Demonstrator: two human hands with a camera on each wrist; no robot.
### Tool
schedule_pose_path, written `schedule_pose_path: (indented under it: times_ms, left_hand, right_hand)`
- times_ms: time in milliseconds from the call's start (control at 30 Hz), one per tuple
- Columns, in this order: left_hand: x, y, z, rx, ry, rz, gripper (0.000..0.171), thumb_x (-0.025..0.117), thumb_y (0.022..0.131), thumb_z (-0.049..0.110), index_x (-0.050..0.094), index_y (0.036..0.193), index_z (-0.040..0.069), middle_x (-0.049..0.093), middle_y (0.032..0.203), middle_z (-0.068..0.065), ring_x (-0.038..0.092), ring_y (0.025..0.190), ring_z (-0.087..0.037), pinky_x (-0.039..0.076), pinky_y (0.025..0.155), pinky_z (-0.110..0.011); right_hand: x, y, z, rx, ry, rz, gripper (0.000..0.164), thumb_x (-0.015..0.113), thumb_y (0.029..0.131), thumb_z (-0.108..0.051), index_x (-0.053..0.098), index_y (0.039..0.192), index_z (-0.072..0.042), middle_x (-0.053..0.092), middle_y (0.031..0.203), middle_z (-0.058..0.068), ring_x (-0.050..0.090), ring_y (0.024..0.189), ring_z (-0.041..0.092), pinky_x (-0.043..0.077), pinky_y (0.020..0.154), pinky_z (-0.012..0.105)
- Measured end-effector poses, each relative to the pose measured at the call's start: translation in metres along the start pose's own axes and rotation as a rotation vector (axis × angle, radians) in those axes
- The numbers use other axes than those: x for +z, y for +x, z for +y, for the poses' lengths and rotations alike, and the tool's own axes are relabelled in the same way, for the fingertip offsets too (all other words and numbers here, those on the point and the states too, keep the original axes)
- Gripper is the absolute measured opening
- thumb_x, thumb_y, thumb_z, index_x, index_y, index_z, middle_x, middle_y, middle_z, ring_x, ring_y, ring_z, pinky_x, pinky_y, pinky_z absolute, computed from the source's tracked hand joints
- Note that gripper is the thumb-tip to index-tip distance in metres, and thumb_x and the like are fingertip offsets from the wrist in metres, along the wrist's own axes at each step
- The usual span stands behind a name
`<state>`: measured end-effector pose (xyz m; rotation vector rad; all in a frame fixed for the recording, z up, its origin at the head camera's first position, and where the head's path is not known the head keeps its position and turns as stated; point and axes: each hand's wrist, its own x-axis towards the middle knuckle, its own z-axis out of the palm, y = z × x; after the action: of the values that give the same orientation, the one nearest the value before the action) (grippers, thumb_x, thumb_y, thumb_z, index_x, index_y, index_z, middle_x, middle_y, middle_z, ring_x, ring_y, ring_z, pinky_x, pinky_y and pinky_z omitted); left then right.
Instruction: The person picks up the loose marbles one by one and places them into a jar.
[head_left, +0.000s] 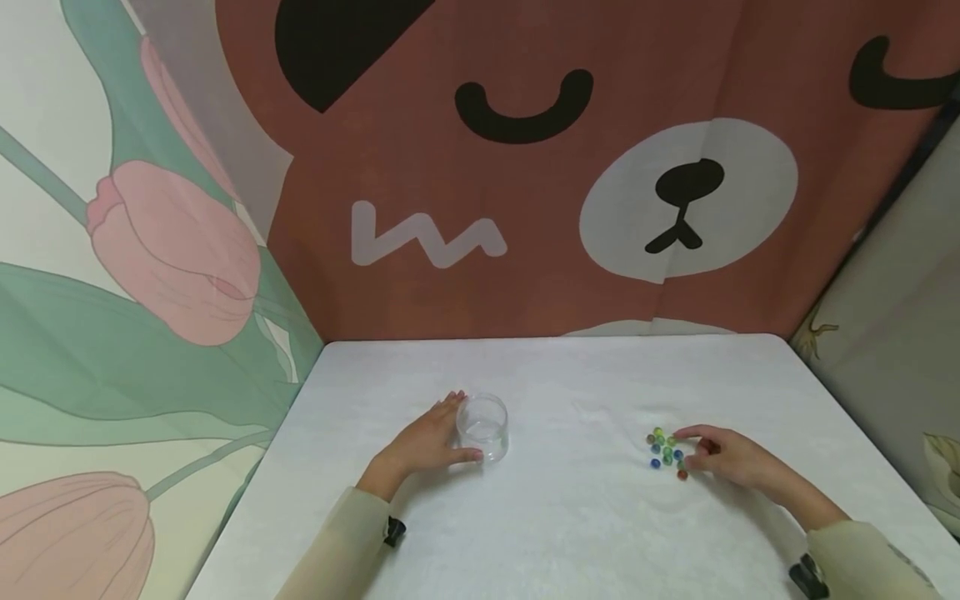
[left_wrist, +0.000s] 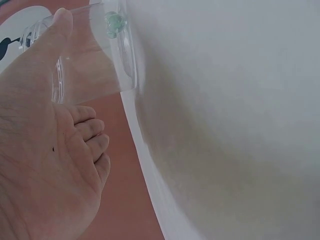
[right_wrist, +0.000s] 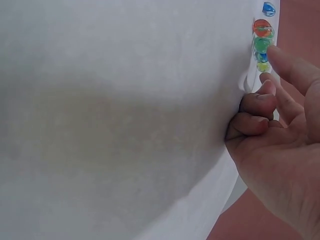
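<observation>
A clear round jar (head_left: 483, 433) stands on the white table, held by my left hand (head_left: 429, 437) with the thumb in front and the fingers at the far side. In the left wrist view, the thumb presses the jar (left_wrist: 85, 70); a green marble (left_wrist: 115, 24) shows at its base, inside or through the wall I cannot tell. My right hand (head_left: 731, 457) reaches to a small cluster of coloured glass marbles (head_left: 667, 457). Its index finger and thumb are apart beside them, the other fingers bent. The right wrist view shows a red marble (right_wrist: 261, 27) near the thumb.
The white table (head_left: 540, 525) runs back to a brown curtain (head_left: 525, 292) with a bear face. A tulip-patterned cloth (head_left: 180, 258) hangs at the left, and a pale curtain (head_left: 892, 275) hangs at the right.
</observation>
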<state>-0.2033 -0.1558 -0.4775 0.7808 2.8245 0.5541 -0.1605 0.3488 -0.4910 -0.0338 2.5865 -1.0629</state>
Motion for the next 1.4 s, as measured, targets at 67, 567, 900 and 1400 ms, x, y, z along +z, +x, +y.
schedule_pose_path:
  times_ms: [67,567,900,1400]
  left_hand:
    - [0.0003,0.0003,-0.0005,-0.001,0.003,-0.001,0.107,0.067,0.086,0.068,0.025,0.161,0.005,0.022,0.167,-0.011,0.016,0.156,-0.027,0.017,0.128,-0.041]
    - [-0.0001,0.0017,0.0010,-0.006,0.019,-0.001,0.106,0.067,0.086,0.068,0.025,0.161,0.006,0.023,0.167,-0.012,0.017,0.156,-0.027,0.018,0.127,-0.041]
    - [-0.0010,0.0003,0.0009,-0.023,0.004,-0.002,0.108,0.067,0.085,0.070,0.024,0.161,0.006,0.022,0.168,-0.010,0.017,0.156,-0.026,0.021,0.127,-0.044]
    - [0.0006,0.0012,-0.0017,-0.005,0.000,0.007,0.107,0.067,0.085,0.070,0.026,0.161,0.007,0.023,0.167,-0.010,0.018,0.156,-0.026,0.019,0.127,-0.042]
  right_hand:
    - [-0.0005,0.0004,0.0002,0.009,-0.008,0.007,0.050,0.074,0.093,-0.022,0.059,0.136,-0.001,0.054,0.090,0.005,0.046,0.078,0.021,0.039,0.059,0.028]
    - [-0.0008,-0.0029,-0.0009,-0.015,0.000,-0.034,0.037,0.075,0.092,-0.026,0.068,0.121,-0.003,0.051,0.088,0.003,0.045,0.079,0.017,0.035,0.060,0.027]
    - [0.0020,-0.0025,0.0009,-0.068,-0.015,-0.068,0.032,0.078,0.089,-0.023,0.068,0.114,-0.006,0.048,0.083,0.002,0.043,0.074,0.014,0.033,0.058,0.026]
    - [0.0008,-0.0030,0.0045,-0.182,0.002,-0.104,0.023,0.075,0.092,-0.020,0.064,0.106,-0.005,0.046,0.080,0.001,0.042,0.069,0.008,0.033,0.058,0.025]
